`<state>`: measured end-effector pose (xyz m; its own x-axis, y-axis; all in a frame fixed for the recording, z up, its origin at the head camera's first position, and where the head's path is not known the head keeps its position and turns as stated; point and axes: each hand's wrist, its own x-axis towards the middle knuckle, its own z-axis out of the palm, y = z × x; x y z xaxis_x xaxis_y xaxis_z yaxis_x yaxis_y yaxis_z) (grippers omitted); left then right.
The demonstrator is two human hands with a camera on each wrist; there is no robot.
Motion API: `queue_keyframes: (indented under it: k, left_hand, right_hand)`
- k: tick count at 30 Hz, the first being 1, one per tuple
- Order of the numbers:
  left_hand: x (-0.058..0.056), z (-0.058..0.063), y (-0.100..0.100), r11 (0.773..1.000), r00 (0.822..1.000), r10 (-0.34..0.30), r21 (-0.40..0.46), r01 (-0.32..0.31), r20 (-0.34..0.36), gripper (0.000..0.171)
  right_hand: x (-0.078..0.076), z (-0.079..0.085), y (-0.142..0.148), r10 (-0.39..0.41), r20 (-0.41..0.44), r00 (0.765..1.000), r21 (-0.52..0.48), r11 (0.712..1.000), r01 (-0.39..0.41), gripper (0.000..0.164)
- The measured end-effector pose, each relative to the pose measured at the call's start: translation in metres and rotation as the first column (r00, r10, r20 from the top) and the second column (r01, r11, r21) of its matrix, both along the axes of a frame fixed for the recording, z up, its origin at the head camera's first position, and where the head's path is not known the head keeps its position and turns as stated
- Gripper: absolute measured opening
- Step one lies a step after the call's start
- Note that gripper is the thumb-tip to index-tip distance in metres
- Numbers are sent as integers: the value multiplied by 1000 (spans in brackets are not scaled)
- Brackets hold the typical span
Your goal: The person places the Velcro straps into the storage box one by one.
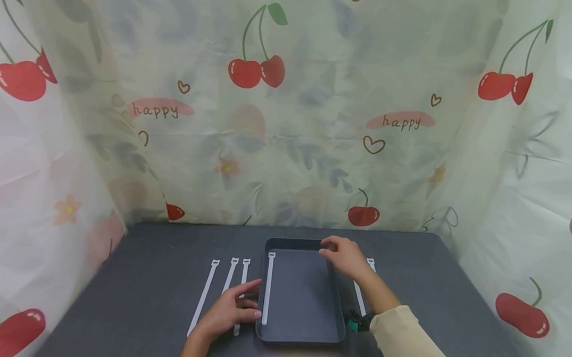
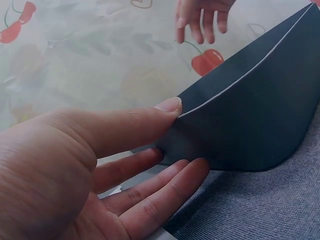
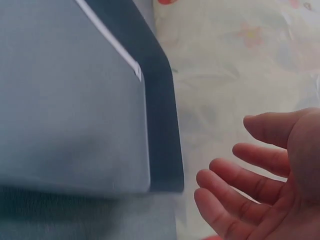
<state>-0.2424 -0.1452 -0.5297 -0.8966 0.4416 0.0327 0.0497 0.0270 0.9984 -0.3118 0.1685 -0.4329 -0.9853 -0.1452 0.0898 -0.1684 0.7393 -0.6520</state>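
A dark grey rectangular tray (image 1: 303, 336) lies on the table, with one long white strap (image 1: 268, 289) with a slotted head along the left side of its floor. At the tray's left wall is my left hand (image 1: 232, 310). In the left wrist view its thumb tip touches the rim, and its extended fingers rest by the lower outer wall of the tray (image 2: 250, 120). My right hand (image 1: 344, 255) hovers at the tray's far right corner. The right wrist view shows that hand (image 3: 250, 185) with loosely bent fingers, apart from the tray (image 3: 162, 125) and holding nothing.
Several similar white straps (image 1: 204, 297) lie left of the tray, partly behind my left hand. More white strap (image 1: 359, 299) shows on the right, partly covered by my right forearm. A cherry-patterned curtain (image 1: 306, 163) stands behind the dark table (image 1: 142, 279) and along both sides.
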Motion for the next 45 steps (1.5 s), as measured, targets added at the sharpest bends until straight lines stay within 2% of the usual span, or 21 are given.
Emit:
queue_keyframes:
  k: [5,10,23,28,35,39,45]
  left_hand:
    - [0,0,-1,1000,1000,2,-5,-2,8,76]
    - [1,2,-1,1000,1000,3,-8,-3,8,76]
    - [0,1,-2,1000,1000,3,1,-3,-7,76]
    - [-1,0,-3,1000,1000,5,1,-5,-8,76]
    - [0,1,-1,1000,1000,6,-11,-6,-3,75]
    - [1,1,-1,1000,1000,8,-11,-8,3,75]
    - [0,1,-1,1000,1000,11,-12,-11,5,75]
  right_hand:
    - [3,-1,23,-45,-13,999,35,998,45,28]
    - [5,-8,43,-79,-22,997,30,996,80,29]
    - [6,-48,75,-181,-94,979,-38,983,179,34]
    - [6,-62,83,-234,-126,964,-16,972,234,38]
    - [2,-78,95,-342,-101,934,26,938,346,48]
    - [4,-82,98,-368,-103,924,31,927,373,48]
    - [7,-80,101,-377,-67,924,61,922,381,45]
